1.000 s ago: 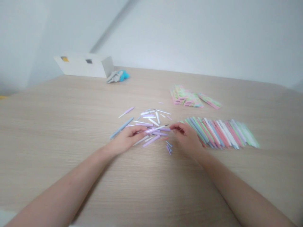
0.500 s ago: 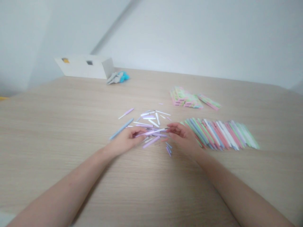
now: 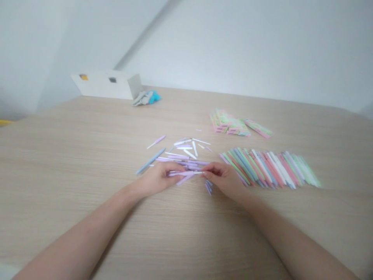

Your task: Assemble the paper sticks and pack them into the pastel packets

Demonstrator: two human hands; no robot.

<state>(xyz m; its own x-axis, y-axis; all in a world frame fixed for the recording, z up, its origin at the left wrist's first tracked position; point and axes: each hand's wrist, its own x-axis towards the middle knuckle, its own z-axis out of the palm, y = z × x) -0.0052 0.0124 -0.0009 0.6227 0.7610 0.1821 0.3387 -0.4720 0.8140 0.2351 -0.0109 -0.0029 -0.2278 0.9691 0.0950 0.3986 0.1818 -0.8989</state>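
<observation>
My left hand [image 3: 159, 178] and my right hand [image 3: 223, 178] meet over a scatter of loose pen parts [image 3: 183, 153] on the wooden table [image 3: 87, 155]. Between them they pinch a thin white-and-lilac pen piece [image 3: 186, 173], the left at one end and the right at the other. Lilac barrels, white refills and a pale blue barrel [image 3: 150, 161] lie around the fingers. A few small lilac caps [image 3: 208, 186] sit just under my right hand.
A row of finished pastel pens [image 3: 269, 167] lies to the right of my right hand. Behind it is a stack of pink-green packets [image 3: 233, 124]. At the far left stand a white box [image 3: 106, 83] and a grey-blue cloth bundle [image 3: 145, 97].
Both hands have drawn a little nearer to me and closer together, still gripping the thin pen piece, which now lies level between them.
</observation>
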